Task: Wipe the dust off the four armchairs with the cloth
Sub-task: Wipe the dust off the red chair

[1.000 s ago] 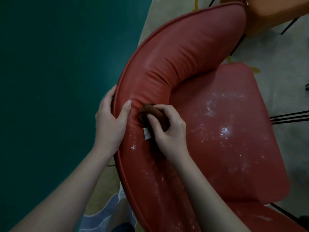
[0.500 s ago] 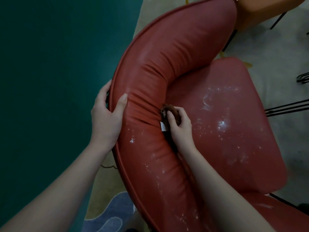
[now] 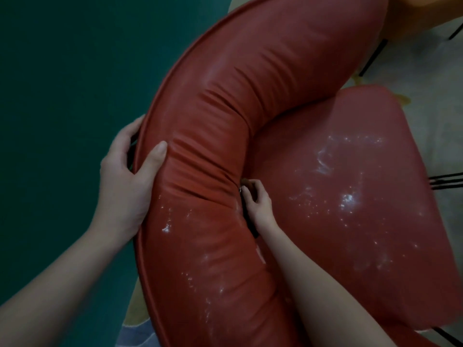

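The left hand [image 3: 122, 176] grips the red armchair [image 3: 225, 108] by its back rim, probably to steady it. The right hand [image 3: 256, 200] has its fingers [image 3: 253, 191] curled round the cloth [image 3: 243, 182], pushed down where the backrest meets the dusty seat [image 3: 350, 196].

Pale rug [image 3: 441, 101] carries red armchair [image 3: 250, 96], w/ orange chair [image 3: 426, 11] just beside.
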{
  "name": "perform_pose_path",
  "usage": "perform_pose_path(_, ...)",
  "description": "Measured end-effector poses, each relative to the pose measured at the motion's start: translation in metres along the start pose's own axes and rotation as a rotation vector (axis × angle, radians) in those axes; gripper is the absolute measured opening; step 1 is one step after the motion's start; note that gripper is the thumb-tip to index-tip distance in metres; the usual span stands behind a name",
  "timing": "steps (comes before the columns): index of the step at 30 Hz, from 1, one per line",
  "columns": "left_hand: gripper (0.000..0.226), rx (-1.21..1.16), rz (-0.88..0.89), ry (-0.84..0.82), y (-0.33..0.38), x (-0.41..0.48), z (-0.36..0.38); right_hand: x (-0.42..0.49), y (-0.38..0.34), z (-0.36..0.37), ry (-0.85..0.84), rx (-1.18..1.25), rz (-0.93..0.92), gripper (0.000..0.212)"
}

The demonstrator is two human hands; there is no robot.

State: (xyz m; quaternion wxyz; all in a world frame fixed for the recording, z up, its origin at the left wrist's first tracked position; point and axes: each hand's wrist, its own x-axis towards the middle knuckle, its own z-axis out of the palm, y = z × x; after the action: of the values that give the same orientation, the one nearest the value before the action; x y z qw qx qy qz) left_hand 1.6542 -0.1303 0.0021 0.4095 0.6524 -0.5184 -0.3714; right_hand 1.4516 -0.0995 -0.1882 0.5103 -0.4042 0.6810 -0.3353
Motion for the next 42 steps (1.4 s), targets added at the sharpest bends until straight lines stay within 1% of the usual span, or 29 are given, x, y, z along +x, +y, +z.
perform_pose_path(3,0.047,-0.018,-0.001,0.007,0.0,0.0,0.001,0.016,0.02,0.005,-0.033,-0.052,0.019,0.008)
perform_pose_path(9,0.039,-0.041,-0.01,0.029,0.003,-0.002,0.004,0.022,0.054,0.017,-0.087,-0.071,0.08,0.012)
perform_pose_path(13,0.039,-0.046,0.0,0.024,0.003,-0.003,0.004,0.021,0.07,0.021,-0.101,-0.076,0.099,0.013)
perform_pose_path(15,0.04,-0.043,0.005,0.026,0.002,-0.002,0.004,0.024,0.07,0.022,-0.143,-0.067,0.115,0.011)
perform_pose_path(17,0.039,-0.038,-0.003,0.024,0.002,-0.002,0.005,0.025,0.065,0.022,-0.189,-0.019,0.176,0.009)
perform_pose_path(20,0.038,-0.044,0.004,0.03,0.003,-0.002,0.005,0.02,0.058,0.022,-0.203,0.051,0.227,0.012)
perform_pose_path(23,0.043,-0.032,-0.002,0.031,0.003,-0.002,0.005,0.011,0.046,0.014,-0.221,0.107,0.244,0.014)
perform_pose_path(25,0.045,-0.021,-0.002,0.02,0.003,-0.002,0.005,0.001,0.032,0.007,-0.245,0.169,0.225,0.012)
perform_pose_path(28,0.042,-0.01,0.004,0.012,0.004,-0.002,0.005,-0.017,0.008,-0.006,-0.236,0.313,0.214,0.017)
perform_pose_path(30,0.041,-0.011,0.006,0.01,0.004,-0.002,0.004,-0.027,-0.01,-0.013,-0.233,0.357,0.203,0.015)
perform_pose_path(35,0.042,-0.013,0.017,-0.011,0.001,0.0,0.002,-0.049,-0.045,-0.028,-0.239,0.291,0.05,0.011)
perform_pose_path(39,0.047,-0.011,0.025,-0.005,0.0,0.0,0.002,-0.063,-0.067,-0.034,-0.208,0.213,-0.035,0.025)
perform_pose_path(42,0.046,-0.018,0.022,0.0,-0.001,0.0,0.002,-0.069,-0.073,-0.038,-0.189,0.171,-0.085,0.033)
